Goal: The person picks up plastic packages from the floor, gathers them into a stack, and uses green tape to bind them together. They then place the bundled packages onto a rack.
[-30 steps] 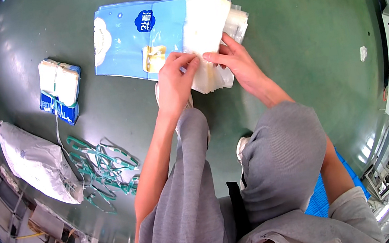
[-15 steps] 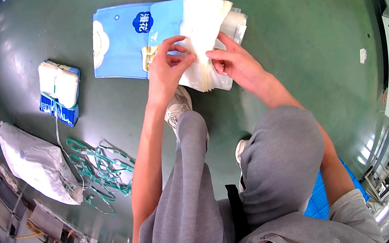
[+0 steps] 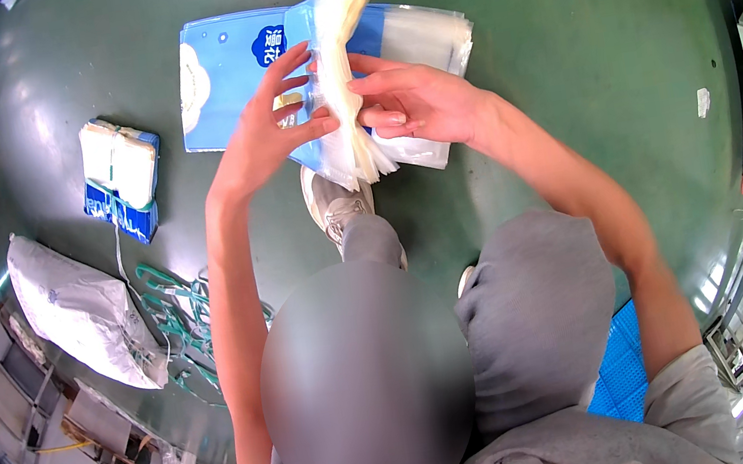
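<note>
Fingers (image 3: pixel 285 64) curved, flanking glossy plastic sheets (image 3: pixel 334 69), pale edges fanned

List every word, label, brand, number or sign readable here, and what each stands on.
Printed wording is located here, not copied out.
Light-blue plastic sheets: white characters on a dark-blue badge.
Tied bundle: white lettering on its blue lower end, too small to read with certainty.
White sack: faint marks, too blurred to read.
</note>
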`<state>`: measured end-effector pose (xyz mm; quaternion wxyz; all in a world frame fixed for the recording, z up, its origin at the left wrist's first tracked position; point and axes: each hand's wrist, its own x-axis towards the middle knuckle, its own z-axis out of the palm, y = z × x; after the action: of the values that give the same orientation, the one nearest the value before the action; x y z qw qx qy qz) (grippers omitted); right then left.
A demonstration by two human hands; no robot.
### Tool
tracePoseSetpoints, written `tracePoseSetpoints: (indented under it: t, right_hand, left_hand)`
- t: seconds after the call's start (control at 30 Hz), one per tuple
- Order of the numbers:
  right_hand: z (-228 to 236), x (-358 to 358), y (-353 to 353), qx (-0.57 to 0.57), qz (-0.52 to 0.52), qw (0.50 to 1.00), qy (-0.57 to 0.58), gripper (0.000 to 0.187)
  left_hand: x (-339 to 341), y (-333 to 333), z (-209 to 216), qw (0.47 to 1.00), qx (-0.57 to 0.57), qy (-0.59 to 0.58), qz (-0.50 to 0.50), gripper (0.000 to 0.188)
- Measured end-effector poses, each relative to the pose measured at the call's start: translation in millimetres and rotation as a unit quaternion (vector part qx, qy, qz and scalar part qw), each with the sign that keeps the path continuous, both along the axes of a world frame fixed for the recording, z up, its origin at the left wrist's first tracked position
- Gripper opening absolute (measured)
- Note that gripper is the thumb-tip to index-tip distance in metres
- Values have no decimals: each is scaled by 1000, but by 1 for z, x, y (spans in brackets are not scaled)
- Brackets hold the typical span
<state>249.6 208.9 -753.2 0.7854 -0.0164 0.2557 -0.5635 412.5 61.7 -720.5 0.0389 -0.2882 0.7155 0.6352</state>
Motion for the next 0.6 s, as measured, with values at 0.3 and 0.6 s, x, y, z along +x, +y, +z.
tracePoseSetpoints:
  t: [0.3,0.6]
  right_hand:
    - [19,12,-18,-7,42,997,-58,51]
    - [128,-2,-50,-62,2,994,-91,31]
  left_hand:
    - [10,-1,37,983,-98,-129,-88,90]
    - [17,-5,165,954,-291,-28,-67,70]
